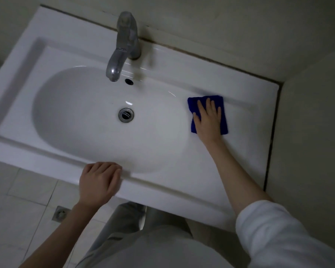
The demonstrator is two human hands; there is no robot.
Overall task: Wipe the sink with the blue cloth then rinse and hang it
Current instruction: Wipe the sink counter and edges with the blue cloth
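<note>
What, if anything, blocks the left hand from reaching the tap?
Probably nothing, so yes. The left hand rests on the sink front rim, only the open basin lies between it and the tap, and the right hand presses the cloth off to the side.

A white sink carries everything. The tap stands on its back ledge, with the spout over the basin. Right of the tap and nearer the front, a folded blue cloth lies flat on the sink's right ledge, with the right hand pressed flat on it. Across the basin from the tap, the left hand rests with curled fingers on the front rim.
</note>
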